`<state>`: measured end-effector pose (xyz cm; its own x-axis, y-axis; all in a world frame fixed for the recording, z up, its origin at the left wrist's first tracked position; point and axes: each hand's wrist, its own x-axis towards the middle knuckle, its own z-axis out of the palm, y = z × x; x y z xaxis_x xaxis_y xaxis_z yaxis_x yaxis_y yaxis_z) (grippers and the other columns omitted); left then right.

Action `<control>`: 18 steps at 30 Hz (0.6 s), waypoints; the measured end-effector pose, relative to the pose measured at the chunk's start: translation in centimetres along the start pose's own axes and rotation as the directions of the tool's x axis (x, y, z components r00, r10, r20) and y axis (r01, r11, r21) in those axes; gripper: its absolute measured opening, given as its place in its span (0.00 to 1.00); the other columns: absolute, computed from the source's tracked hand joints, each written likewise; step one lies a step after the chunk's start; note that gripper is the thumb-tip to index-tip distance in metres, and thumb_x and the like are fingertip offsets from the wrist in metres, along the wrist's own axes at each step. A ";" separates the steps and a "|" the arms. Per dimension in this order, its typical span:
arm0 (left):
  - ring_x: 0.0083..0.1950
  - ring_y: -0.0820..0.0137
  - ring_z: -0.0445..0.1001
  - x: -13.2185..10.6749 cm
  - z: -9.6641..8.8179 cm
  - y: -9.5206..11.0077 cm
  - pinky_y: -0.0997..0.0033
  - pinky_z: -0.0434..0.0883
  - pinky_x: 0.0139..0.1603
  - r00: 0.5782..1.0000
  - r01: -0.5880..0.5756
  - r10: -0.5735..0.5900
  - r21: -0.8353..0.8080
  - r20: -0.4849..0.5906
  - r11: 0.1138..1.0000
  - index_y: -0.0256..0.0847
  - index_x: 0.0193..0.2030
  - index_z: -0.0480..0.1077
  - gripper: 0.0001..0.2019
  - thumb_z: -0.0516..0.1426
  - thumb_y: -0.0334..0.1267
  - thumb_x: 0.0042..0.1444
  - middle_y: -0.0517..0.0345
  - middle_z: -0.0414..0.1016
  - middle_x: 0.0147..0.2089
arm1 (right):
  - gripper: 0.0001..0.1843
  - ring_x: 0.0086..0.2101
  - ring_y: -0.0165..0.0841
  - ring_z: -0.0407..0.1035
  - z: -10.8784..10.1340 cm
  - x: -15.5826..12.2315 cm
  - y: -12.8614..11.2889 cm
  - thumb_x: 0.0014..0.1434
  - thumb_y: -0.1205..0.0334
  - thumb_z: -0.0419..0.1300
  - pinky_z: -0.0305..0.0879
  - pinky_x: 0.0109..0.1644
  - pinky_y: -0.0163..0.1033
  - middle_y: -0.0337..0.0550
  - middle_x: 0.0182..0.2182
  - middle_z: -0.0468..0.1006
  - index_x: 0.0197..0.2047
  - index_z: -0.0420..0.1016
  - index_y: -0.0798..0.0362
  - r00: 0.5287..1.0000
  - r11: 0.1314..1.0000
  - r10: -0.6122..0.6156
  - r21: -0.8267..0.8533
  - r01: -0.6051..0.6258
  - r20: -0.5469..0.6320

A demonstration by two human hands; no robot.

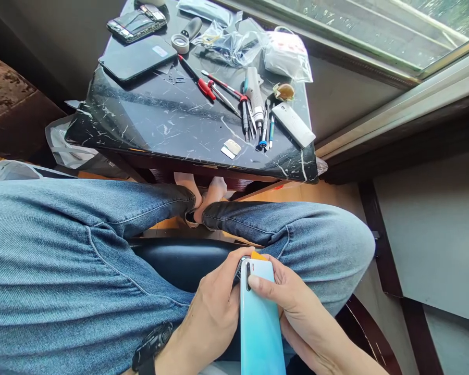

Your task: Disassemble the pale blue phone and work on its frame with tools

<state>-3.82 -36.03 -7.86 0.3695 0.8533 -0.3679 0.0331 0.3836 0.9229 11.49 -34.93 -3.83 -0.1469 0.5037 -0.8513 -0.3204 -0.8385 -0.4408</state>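
Observation:
A smartphone [261,328] with a glossy light-blue back is held low over my lap, its camera strip toward the far end. My left hand [217,299] is closed around its left side, fingers curled over the far corner, where a dark edge shows. My right hand [291,294] grips the other side, thumb pressed on the back beside the cameras and the other fingers mostly hidden beneath. At the phone's top edge, between both hands' fingertips, a thin flat orange piece [259,255] sticks out. I cannot tell which fingers touch it.
Ahead stands a black marble-patterned table [140,122]. On it lie an opened phone [137,23], a dark phone panel [138,58], a tape roll [180,44], a grey electric screwdriver [254,94], several hand tools, a white box [293,124] and plastic bags [234,44].

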 end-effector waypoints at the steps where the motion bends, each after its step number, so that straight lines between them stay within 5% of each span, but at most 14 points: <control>1: 0.58 0.72 0.75 -0.1 0.0 -0.2 0.74 0.69 0.59 1.000 -0.007 0.007 -0.001 -0.002 1.000 0.58 0.63 0.63 0.19 0.49 0.35 0.70 0.66 0.75 0.62 | 0.24 0.35 0.31 0.68 0.0 0.0 0.0 0.49 0.58 0.76 0.68 0.40 0.34 0.40 0.36 0.75 0.47 0.74 0.54 1.000 1.000 0.002 -0.001 -0.002 0.005; 18: 0.68 0.75 0.67 -0.9 1.0 -1.1 0.73 0.62 0.71 0.978 -0.186 0.167 0.155 0.126 0.970 0.54 0.72 0.54 0.33 0.46 0.21 0.63 0.65 0.66 0.70 | 0.24 0.35 0.33 0.68 -2.9 -2.3 -2.4 0.46 0.55 0.77 0.66 0.41 0.36 0.38 0.34 0.73 0.43 0.74 0.52 0.983 0.977 0.173 -0.131 -0.165 0.053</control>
<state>-3.29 -37.54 -8.42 0.4840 0.8539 -0.1910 0.1072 0.1588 0.9815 15.29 -34.67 -1.64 -0.2493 0.3609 -0.8987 -0.1661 -0.9301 -0.3275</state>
